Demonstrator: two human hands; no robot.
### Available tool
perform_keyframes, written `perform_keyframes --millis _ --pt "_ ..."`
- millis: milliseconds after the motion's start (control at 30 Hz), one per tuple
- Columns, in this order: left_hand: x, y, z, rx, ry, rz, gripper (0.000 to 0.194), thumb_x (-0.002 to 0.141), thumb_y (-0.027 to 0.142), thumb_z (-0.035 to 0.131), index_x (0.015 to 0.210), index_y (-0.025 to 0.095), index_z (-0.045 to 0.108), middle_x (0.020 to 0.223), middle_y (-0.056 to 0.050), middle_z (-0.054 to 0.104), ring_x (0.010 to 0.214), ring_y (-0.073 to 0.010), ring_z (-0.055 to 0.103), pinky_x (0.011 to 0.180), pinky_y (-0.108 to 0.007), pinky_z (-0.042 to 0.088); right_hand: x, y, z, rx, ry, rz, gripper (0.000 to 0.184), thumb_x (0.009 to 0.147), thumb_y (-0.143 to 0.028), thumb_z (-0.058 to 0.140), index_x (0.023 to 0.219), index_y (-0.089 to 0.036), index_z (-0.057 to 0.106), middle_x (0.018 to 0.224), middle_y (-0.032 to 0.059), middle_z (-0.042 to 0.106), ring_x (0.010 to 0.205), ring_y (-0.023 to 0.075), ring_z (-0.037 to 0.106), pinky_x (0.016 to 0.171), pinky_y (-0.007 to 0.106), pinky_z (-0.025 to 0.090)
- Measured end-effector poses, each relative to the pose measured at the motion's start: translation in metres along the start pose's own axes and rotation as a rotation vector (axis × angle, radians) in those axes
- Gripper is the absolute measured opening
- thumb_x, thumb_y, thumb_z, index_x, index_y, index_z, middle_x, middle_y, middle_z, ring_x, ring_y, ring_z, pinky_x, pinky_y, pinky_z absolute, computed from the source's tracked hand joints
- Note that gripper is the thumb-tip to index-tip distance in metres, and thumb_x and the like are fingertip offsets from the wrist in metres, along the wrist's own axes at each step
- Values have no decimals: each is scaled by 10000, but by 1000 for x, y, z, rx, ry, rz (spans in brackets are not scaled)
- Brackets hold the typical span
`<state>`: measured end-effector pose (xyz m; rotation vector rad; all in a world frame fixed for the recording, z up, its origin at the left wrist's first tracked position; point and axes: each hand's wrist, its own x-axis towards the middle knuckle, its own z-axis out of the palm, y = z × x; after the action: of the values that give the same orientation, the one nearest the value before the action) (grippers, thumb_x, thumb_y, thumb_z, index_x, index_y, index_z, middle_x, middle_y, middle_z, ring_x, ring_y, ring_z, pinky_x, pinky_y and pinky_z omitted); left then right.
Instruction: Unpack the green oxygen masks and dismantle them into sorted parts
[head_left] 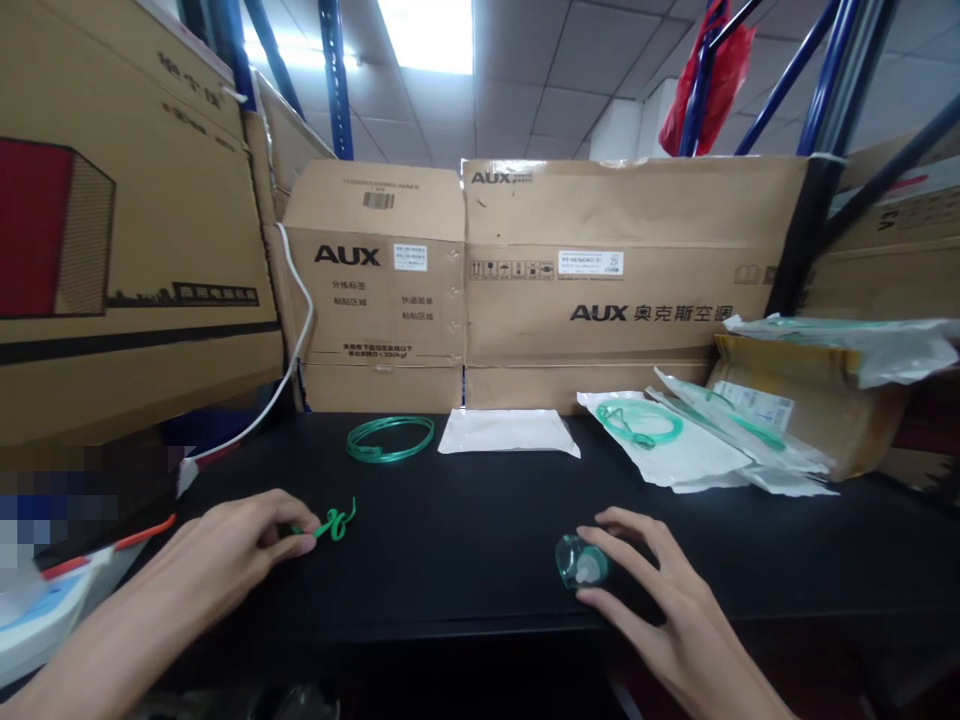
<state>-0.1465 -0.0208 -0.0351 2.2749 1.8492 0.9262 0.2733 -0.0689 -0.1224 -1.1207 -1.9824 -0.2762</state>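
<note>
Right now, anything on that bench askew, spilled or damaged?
Nothing visibly spilled or damaged. Slightly untidy at right: the white packets overlap at uneven angles, and another packet drapes over the carton, unlike the lone packet lying flat at centre. The green strap in the left hand looks curled.

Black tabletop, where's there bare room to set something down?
The widest bare patch lies between the left hand, pinching a green strap, and the right hand at a clear green piece, in front of the white packet. Another lies right of the right hand. Crowded: back right, where white packages overlap beside a cardboard box.
</note>
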Motion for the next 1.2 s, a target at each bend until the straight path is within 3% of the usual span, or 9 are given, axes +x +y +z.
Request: perform_keyframes --millis 167,233,300,467,567,700,833,1000,1200 --pt "-4 31 6 133 34 8 358 783 495 603 980 267 795 1134 -67 761 923 -336 730 812 -418 571 2 -5 -2 47 -56 5 406 990 -309 584 1393 -332 533 1225 111 566 993 227 688 807 364 628" --pt "-9 59 24 36 63 117 371 848 562 586 1009 302 796 1114 -42 760 958 -320 721 852 -409 575 3 -9 -4 72 -87 11 436 976 -331 607 1404 -328 525 1262 113 560 1024 227 698 834 354 632" --pt "-16 91 49 -126 -60 232 355 913 571 581 1101 341 777 1108 -14 749 915 -249 717 864 -353 575 5 -13 -6 74 -90 16 440 958 -353 632 1389 -322 544 1296 114 571 1067 239 708 863 352 634" --pt "-29 144 106 -352 -249 269 384 984 446 586 1343 325 648 1146 -36 715 938 -216 683 948 -377 538 15 -21 -4 147 -46 41 297 1008 -301 541 1292 -304 627 1291 98 630 1123 228 715 933 319 612" --pt "-26 153 121 -475 -239 179 410 969 409 613 1351 261 633 1105 -51 719 856 -207 664 923 -405 544 19 -23 3 272 -47 81 249 1014 -257 527 1219 -308 659 1282 75 646 1163 215 697 980 304 588" --pt "-21 156 128 -729 -223 88 608 868 288 731 1436 253 514 1092 -19 704 816 -168 653 796 -312 570 20 -22 12 600 -31 247 248 998 -263 560 1240 -288 612 1354 86 634 1247 233 656 1039 343 564" --pt "-25 160 126 -855 -233 154 330 887 185 694 1193 255 592 1011 19 714 892 -155 687 846 -264 556 22 -23 10 766 -87 402 418 969 -332 637 1372 -270 544 1318 103 686 1208 244 687 1048 371 562" --pt "-29 162 117 -705 -261 249 69 923 198 677 961 255 669 1028 26 725 1003 -181 679 942 -277 500 22 -26 7 504 -104 252 283 1008 -303 569 1282 -261 620 1233 85 718 1148 234 708 1002 359 588" --pt "-28 159 107 -700 -276 272 253 1039 369 525 1000 265 752 1044 2 736 977 -186 678 929 -285 495 12 -22 14 256 14 22 334 995 -185 545 1318 -261 582 1342 112 628 1220 241 661 1025 358 561"
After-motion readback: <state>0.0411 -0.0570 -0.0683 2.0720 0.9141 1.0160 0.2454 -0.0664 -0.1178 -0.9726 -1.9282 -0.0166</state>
